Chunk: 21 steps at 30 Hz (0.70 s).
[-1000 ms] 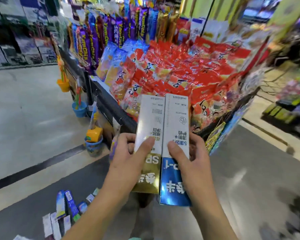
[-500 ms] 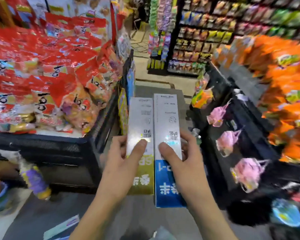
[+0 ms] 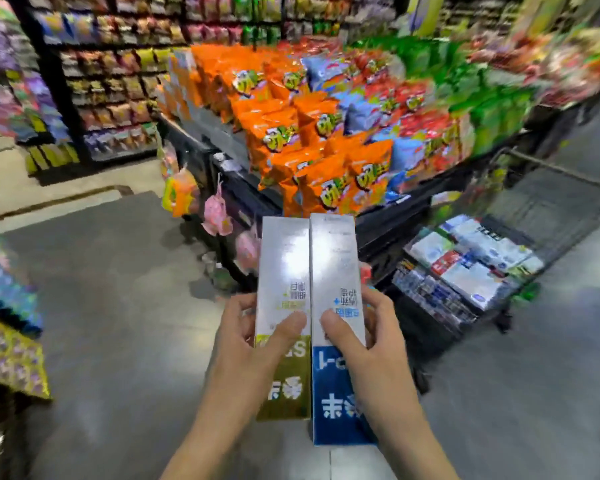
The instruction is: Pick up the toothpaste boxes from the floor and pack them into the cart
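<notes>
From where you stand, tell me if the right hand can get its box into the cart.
Probably yes, with a stretch. The right hand grips the blue-ended box, and the cart lies ahead to the right with nothing between them. It is already stacked with boxes, so space looks tight.
</notes>
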### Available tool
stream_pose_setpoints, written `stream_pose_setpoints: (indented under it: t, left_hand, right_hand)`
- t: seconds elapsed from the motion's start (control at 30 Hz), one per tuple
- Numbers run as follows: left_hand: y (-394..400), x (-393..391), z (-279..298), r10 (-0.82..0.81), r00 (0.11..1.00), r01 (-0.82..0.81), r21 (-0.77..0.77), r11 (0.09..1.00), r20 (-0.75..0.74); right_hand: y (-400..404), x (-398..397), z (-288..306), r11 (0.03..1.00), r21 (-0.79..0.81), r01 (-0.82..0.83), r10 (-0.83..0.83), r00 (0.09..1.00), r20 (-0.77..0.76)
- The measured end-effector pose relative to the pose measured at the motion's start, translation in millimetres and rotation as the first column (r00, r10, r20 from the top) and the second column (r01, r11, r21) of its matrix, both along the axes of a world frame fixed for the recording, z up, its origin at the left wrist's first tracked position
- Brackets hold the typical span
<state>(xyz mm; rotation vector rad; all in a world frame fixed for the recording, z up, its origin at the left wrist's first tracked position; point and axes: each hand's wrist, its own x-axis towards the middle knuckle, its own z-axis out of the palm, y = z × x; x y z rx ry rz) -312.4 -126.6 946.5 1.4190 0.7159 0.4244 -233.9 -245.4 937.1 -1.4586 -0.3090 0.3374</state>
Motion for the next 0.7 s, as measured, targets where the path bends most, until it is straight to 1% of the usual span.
stream_pose_setpoints:
  t: [0.13, 0.3, 0.47, 0.7]
  left_hand:
    - [-55.5, 87.5, -2.4, -0.217, 0.976, 0.217, -0.026, 0.976, 0.01]
    - [-110.7, 176.9, -10.4, -0.433, 0.901, 0.432, -0.035, 0.901, -0.028]
    - [-137.5, 250.2, -31.9, -0.576, 0.817, 0.572, -0.09, 0.815, -0.033]
    - [-138.8, 356.5, -61.3, -0.713, 0.701, 0.71, -0.109, 0.696, 0.01]
  right_hand:
    - [-69.7, 62.8, -4.8, 0.982, -0.041, 0.186, -0.187, 0.982, -0.021]
    - [-134.6, 120.0, -15.0, 0.904, -0.049, 0.424, -0.426, 0.904, -0.027]
    - [-164.8, 168.1, -27.3, 0.811, -0.064, 0.582, -0.586, 0.805, -0.092]
    - [-174.1, 243.1, -52.1, 0.7, -0.128, 0.703, -0.714, 0.681, -0.16]
